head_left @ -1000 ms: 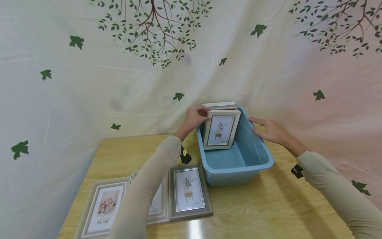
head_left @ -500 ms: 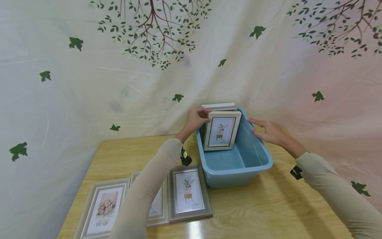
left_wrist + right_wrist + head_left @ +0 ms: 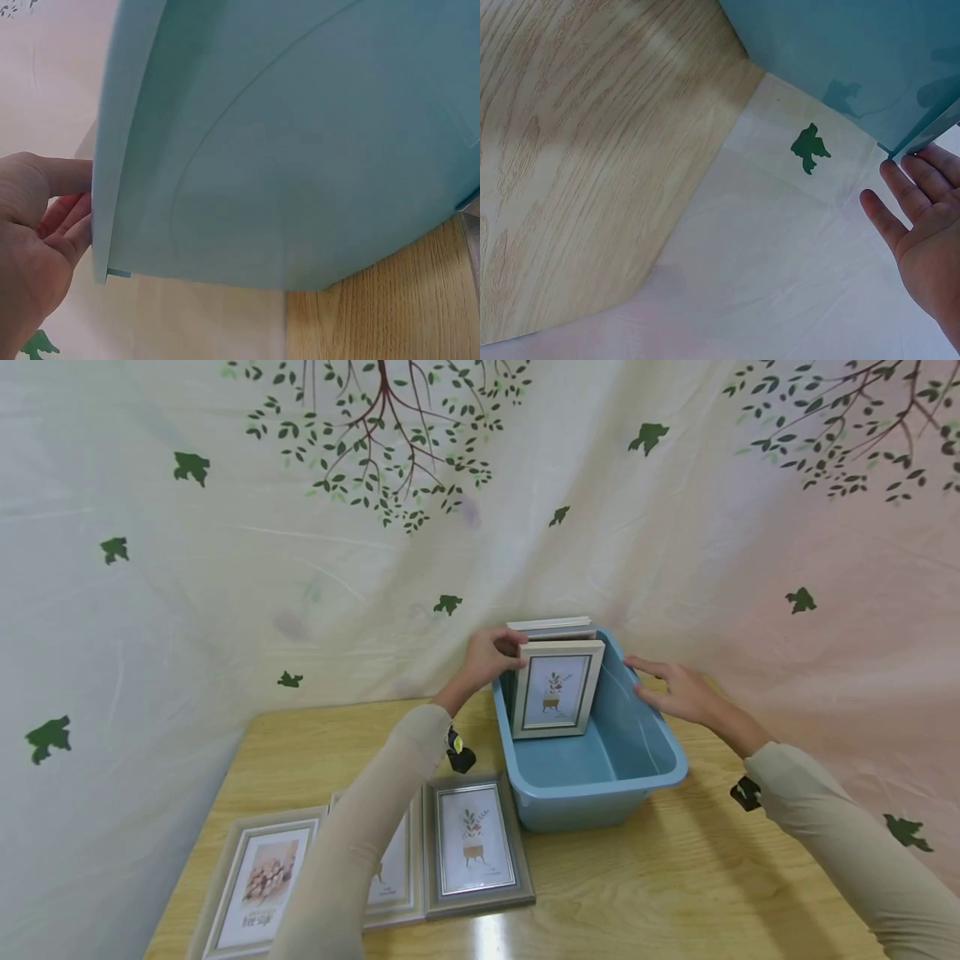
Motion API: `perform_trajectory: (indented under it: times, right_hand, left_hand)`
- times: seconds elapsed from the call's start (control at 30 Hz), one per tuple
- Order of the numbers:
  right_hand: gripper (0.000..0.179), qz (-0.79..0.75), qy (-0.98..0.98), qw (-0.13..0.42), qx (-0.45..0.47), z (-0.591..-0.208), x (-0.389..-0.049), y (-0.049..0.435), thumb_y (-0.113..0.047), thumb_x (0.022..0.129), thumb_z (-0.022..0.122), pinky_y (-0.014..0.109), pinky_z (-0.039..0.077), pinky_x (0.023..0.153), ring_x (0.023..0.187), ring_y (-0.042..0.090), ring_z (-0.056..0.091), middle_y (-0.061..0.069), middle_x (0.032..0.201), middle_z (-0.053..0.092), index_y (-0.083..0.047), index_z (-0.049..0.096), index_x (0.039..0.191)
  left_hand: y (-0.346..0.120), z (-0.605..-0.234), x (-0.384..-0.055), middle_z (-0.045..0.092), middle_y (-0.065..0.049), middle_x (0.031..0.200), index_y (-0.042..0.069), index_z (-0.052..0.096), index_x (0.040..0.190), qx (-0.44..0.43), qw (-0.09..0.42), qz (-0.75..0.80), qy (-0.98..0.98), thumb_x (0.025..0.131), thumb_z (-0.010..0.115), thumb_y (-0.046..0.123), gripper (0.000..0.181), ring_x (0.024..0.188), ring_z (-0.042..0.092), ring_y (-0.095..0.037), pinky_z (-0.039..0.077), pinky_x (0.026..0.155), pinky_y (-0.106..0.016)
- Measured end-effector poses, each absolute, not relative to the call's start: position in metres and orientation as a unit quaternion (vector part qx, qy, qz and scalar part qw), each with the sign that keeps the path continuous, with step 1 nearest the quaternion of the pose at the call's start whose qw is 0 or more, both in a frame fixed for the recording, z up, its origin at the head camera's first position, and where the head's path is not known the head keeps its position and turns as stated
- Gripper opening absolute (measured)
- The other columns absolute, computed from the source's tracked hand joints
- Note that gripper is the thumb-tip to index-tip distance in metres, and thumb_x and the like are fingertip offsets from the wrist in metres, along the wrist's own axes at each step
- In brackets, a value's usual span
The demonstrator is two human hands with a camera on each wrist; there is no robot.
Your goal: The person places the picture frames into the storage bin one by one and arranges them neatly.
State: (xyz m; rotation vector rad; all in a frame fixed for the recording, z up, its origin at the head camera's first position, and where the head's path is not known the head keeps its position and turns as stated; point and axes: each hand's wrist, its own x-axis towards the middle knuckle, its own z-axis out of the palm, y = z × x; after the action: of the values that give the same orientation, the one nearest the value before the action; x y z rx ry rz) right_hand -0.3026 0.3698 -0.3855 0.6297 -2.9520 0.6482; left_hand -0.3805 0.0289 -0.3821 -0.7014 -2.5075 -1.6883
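Note:
A cream picture frame (image 3: 557,692) with a potted-plant print stands upright inside the blue plastic basin (image 3: 600,791), facing me. My left hand (image 3: 486,658) pinches its upper left corner, thumb in front and fingers behind. Behind it, several more frames (image 3: 551,623) stand stacked against the far end, mostly hidden. My right hand (image 3: 684,693) rests its straight fingers on the basin's right rim. In the left wrist view the basin wall (image 3: 300,150) hides the frame from sight. The right wrist view has the spread fingers (image 3: 907,191) at the rim's underside.
Three picture frames lie face up at the front left of the wooden table (image 3: 637,893): a grey one (image 3: 477,843) beside the basin, one (image 3: 397,877) partly under my left sleeve, and one with a "free style" print (image 3: 262,885). A printed cloth (image 3: 375,585) hangs behind.
My left hand and the cream picture frame have shifted very slightly left. My right hand stays at the basin's rim.

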Motion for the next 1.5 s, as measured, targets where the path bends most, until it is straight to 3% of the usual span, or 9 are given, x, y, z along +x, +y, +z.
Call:
perform_trajectory:
  times: [0.1, 0.27, 0.57, 0.7, 0.8, 0.9, 1.03, 1.27, 1.5]
  right_hand:
    - [0.058, 0.210, -0.955, 0.030, 0.209, -0.3847, -0.3027, 0.3697, -0.026, 0.104, 0.057, 0.038, 0.045, 0.067, 0.087, 0.032, 0.063, 0.027, 0.154, 0.045, -0.006, 0.040, 0.155]
    - [0.057, 0.209, -0.954, 0.034, 0.214, -0.3848, -0.3036, 0.3689, -0.026, 0.104, 0.057, 0.044, 0.048, 0.075, 0.104, 0.039, 0.064, 0.026, 0.154, 0.045, -0.006, 0.041, 0.155]
    - [0.057, 0.206, -0.954, 0.039, 0.216, -0.3824, -0.3041, 0.3671, -0.026, 0.103, 0.057, 0.045, 0.050, 0.071, 0.100, 0.040, 0.066, 0.028, 0.152, 0.046, -0.005, 0.042, 0.154]
    - [0.058, 0.211, -0.954, 0.032, 0.209, -0.3796, -0.3046, 0.3673, -0.026, 0.104, 0.057, 0.041, 0.047, 0.060, 0.076, 0.035, 0.064, 0.029, 0.150, 0.048, -0.006, 0.040, 0.155]
    - [0.059, 0.209, -0.957, 0.028, 0.201, -0.3774, -0.3046, 0.3673, -0.028, 0.103, 0.057, 0.033, 0.037, 0.053, 0.063, 0.023, 0.053, 0.031, 0.143, 0.055, -0.008, 0.040, 0.156]
    - [0.059, 0.204, -0.958, 0.028, 0.198, -0.3770, -0.3045, 0.3676, -0.029, 0.103, 0.057, 0.030, 0.035, 0.050, 0.055, 0.016, 0.046, 0.028, 0.113, 0.069, -0.010, 0.041, 0.156]
    - [0.059, 0.206, -0.958, 0.028, 0.200, -0.3785, -0.3052, 0.3680, -0.028, 0.103, 0.058, 0.027, 0.033, 0.046, 0.043, 0.010, 0.030, 0.014, 0.076, 0.059, -0.010, 0.041, 0.156]
    - [0.058, 0.216, -0.953, 0.032, 0.210, -0.3799, -0.3046, 0.3677, -0.026, 0.103, 0.058, 0.028, 0.033, 0.048, 0.045, 0.009, 0.030, 0.021, 0.091, 0.066, -0.007, 0.041, 0.155]
    - [0.058, 0.214, -0.954, 0.028, 0.210, -0.3832, -0.3021, 0.3678, -0.028, 0.103, 0.058, 0.027, 0.034, 0.049, 0.054, 0.015, 0.044, 0.017, 0.075, 0.062, -0.007, 0.042, 0.155]
  left_hand:
    - [0.0265, -0.3809, -0.3812, 0.072, -0.017, 0.114, 0.000, 0.074, 0.112, -0.225, 0.020, -0.543, -0.809, 0.082, 0.080, -0.004, 0.031, 0.101, 0.070, -0.030, 0.060, 0.087, -0.033]
    - [0.0245, -0.3813, -0.3822, 0.074, -0.016, 0.111, 0.001, 0.076, 0.110, -0.215, 0.028, -0.540, -0.813, 0.082, 0.081, -0.002, 0.029, 0.099, 0.071, -0.029, 0.060, 0.084, -0.032]
    - [0.0258, -0.3830, -0.3814, 0.076, -0.016, 0.108, 0.002, 0.077, 0.108, -0.204, 0.046, -0.541, -0.815, 0.082, 0.081, -0.001, 0.027, 0.097, 0.072, -0.027, 0.060, 0.083, -0.032]
    - [0.0263, -0.3803, -0.3814, 0.075, -0.016, 0.108, 0.002, 0.075, 0.112, -0.202, 0.048, -0.539, -0.816, 0.082, 0.081, -0.002, 0.031, 0.099, 0.071, -0.027, 0.060, 0.087, -0.034]
    - [0.0266, -0.3784, -0.3808, 0.074, -0.015, 0.112, 0.003, 0.073, 0.116, -0.196, 0.049, -0.544, -0.815, 0.083, 0.081, -0.001, 0.034, 0.103, 0.070, -0.027, 0.059, 0.091, -0.035]
    - [0.0266, -0.3774, -0.3801, 0.072, -0.014, 0.117, 0.003, 0.072, 0.119, -0.188, 0.050, -0.553, -0.810, 0.083, 0.080, -0.001, 0.037, 0.109, 0.068, -0.027, 0.058, 0.094, -0.036]
    - [0.0260, -0.3777, -0.3793, 0.070, -0.014, 0.119, 0.004, 0.070, 0.122, -0.177, 0.052, -0.565, -0.804, 0.084, 0.079, -0.001, 0.040, 0.112, 0.066, -0.028, 0.057, 0.096, -0.036]
    - [0.0243, -0.3798, -0.3808, 0.071, -0.018, 0.116, -0.001, 0.070, 0.122, -0.167, 0.058, -0.600, -0.780, 0.083, 0.079, -0.006, 0.040, 0.110, 0.068, -0.030, 0.058, 0.095, -0.035]
    - [0.0202, -0.3808, -0.3758, 0.069, -0.018, 0.119, 0.000, 0.068, 0.123, -0.166, 0.047, -0.609, -0.774, 0.083, 0.078, -0.006, 0.041, 0.112, 0.068, -0.031, 0.058, 0.095, -0.037]
